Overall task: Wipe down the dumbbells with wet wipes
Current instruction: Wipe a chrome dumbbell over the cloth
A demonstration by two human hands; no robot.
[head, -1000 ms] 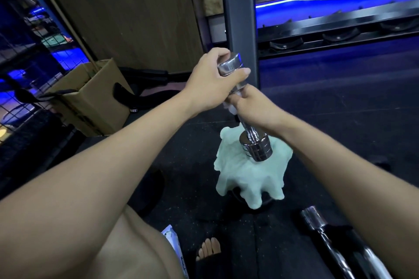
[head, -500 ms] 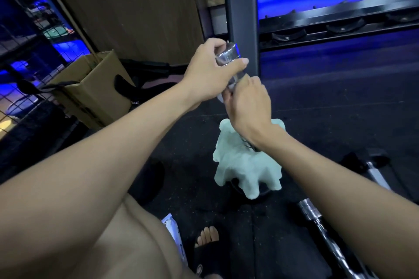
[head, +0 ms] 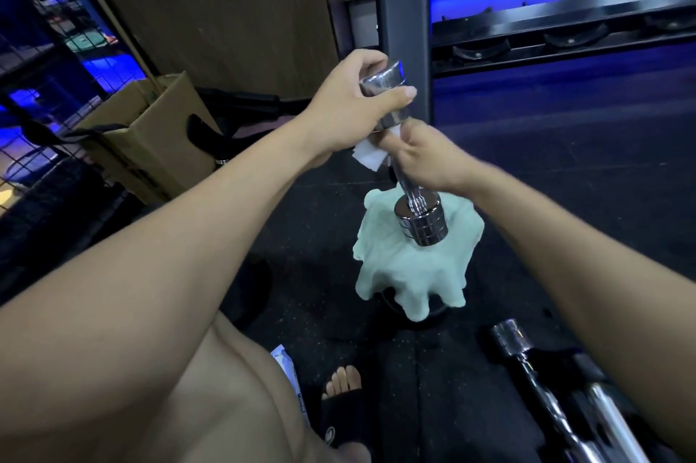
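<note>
A chrome dumbbell (head: 421, 224) stands tilted in the air, its lower head above a pale green cloth (head: 410, 274) draped over something dark on the floor. My left hand (head: 354, 101) grips the dumbbell's upper head. My right hand (head: 425, 157) is wrapped round the handle just under that head, pressing a white wet wipe (head: 368, 157) against it; a corner of the wipe sticks out to the left. Another chrome dumbbell (head: 527, 361) lies on the floor at lower right.
A grey steel rack post (head: 403, 18) rises right behind my hands, with dark rack shelves (head: 565, 33) under blue light to its right. A cardboard box (head: 150, 135) stands at the left by a wire cage. My sandalled foot (head: 342, 391) and a wipes packet (head: 286, 361) are below.
My right hand slid up the handle and then down a little with the wipe, which now shows at its left. The lower head is uncovered again. My left hand kept its grip.
</note>
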